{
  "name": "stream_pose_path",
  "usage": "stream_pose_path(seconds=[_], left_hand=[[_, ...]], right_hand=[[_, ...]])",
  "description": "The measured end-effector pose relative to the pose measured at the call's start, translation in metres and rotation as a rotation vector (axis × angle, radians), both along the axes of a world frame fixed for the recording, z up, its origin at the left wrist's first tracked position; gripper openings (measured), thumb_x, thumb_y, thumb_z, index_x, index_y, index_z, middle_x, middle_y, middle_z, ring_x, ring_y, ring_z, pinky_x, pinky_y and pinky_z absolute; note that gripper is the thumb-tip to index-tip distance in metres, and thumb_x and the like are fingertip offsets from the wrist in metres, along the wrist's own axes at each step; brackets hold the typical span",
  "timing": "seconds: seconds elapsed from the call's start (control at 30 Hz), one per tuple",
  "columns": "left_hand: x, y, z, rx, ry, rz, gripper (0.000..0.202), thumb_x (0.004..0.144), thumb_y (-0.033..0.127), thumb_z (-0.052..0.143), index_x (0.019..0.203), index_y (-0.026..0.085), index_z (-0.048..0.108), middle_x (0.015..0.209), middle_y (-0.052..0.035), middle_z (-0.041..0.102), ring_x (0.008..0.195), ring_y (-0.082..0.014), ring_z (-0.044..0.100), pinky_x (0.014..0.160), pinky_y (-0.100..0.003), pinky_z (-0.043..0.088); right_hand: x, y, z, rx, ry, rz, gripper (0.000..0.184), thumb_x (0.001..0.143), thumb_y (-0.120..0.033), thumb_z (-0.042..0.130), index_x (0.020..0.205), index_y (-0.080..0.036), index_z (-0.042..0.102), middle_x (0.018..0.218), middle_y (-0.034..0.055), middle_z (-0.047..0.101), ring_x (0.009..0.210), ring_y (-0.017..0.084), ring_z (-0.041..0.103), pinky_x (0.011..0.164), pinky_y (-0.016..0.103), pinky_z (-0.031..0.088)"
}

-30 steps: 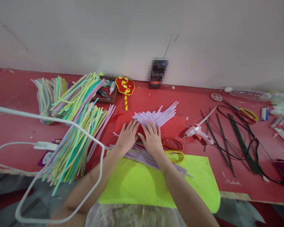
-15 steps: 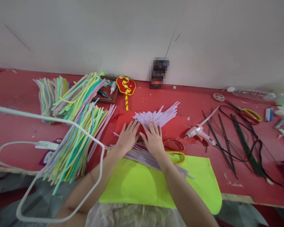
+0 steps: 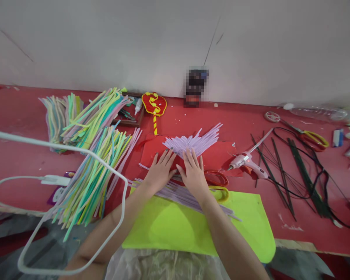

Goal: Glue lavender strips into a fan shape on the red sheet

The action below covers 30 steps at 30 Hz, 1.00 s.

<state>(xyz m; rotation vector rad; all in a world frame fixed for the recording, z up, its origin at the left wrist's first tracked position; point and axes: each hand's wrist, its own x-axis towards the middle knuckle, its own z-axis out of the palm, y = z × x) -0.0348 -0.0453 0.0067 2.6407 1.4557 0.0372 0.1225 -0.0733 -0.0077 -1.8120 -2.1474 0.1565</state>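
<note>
Lilac pipe cleaners [image 3: 192, 144] lie in a V-shaped layer on a red sheet [image 3: 154, 149] in front of me. My left hand [image 3: 161, 169] rests flat, fingers stretched, its tips at the lower left edge of that layer. Flat beside it, my right hand [image 3: 194, 171] has its fingertips on the layer's lower edge. Neither hand grips anything. Under my wrists runs a loose row of more lilac pipe cleaners [image 3: 183, 197], partly on a lime-green sheet [image 3: 175, 229]. Scissors with red and yellow handles [image 3: 220, 193] lie by my right wrist, their blades partly hidden.
Bundles of multicoloured pipe cleaners [image 3: 96, 175] cover the left, behind a white cable-like loop [image 3: 125, 210]. A pink glue gun [image 3: 246, 161], dark green stems [image 3: 307, 179] and another pair of scissors [image 3: 312, 140] lie right. A red-and-yellow fan-shaped piece [image 3: 154, 104] sits near the wall.
Both hands have shifted slightly down and to the right, away from the middle of the lilac layer. The fingers stay spread flat, and the view has moved a little.
</note>
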Motion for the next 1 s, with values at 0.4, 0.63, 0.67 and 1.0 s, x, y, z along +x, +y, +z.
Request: stream_pose_path(seconds=[0.4, 0.63, 0.67, 1.0], left_hand=[[0.001, 0.000, -0.004, 0.012, 0.007, -0.035, 0.053, 0.097, 0.041, 0.034, 0.145, 0.017, 0.033, 0.155, -0.0106, 0.026, 0.143, -0.0265, 0.023, 0.114, -0.055, 0.023], [-0.003, 0.000, 0.001, 0.008, -0.013, -0.057, 0.049, 0.096, 0.039, 0.037, 0.143, 0.023, 0.038, 0.154, -0.0127, 0.028, 0.142, -0.0288, 0.025, 0.112, -0.054, 0.027], [-0.003, 0.001, 0.001, 0.006, -0.014, -0.056, 0.049, 0.096, 0.039, 0.037, 0.142, 0.023, 0.038, 0.154, -0.0130, 0.028, 0.142, -0.0287, 0.025, 0.112, -0.053, 0.028], [-0.004, 0.001, -0.002, 0.001, -0.035, -0.056, 0.048, 0.097, 0.038, 0.037, 0.142, 0.022, 0.038, 0.154, -0.0129, 0.028, 0.143, -0.0267, 0.025, 0.112, -0.054, 0.026]], right_hand=[[0.005, -0.020, 0.006, -0.064, -0.101, -0.064, 0.058, 0.097, -0.046, 0.028, 0.141, -0.011, 0.041, 0.152, 0.0175, 0.031, 0.143, 0.029, 0.023, 0.113, 0.056, 0.019], [0.001, -0.023, 0.008, -0.059, -0.135, -0.054, 0.055, 0.096, -0.045, 0.031, 0.141, -0.014, 0.044, 0.152, 0.0165, 0.029, 0.142, 0.030, 0.023, 0.112, 0.056, 0.021], [0.001, -0.023, 0.008, -0.061, -0.140, -0.053, 0.056, 0.096, -0.045, 0.032, 0.141, -0.013, 0.044, 0.152, 0.0166, 0.029, 0.142, 0.031, 0.023, 0.112, 0.056, 0.020], [-0.001, -0.025, 0.006, -0.069, -0.130, -0.045, 0.055, 0.096, -0.044, 0.035, 0.141, -0.012, 0.043, 0.153, 0.0152, 0.027, 0.143, 0.030, 0.022, 0.113, 0.055, 0.020]])
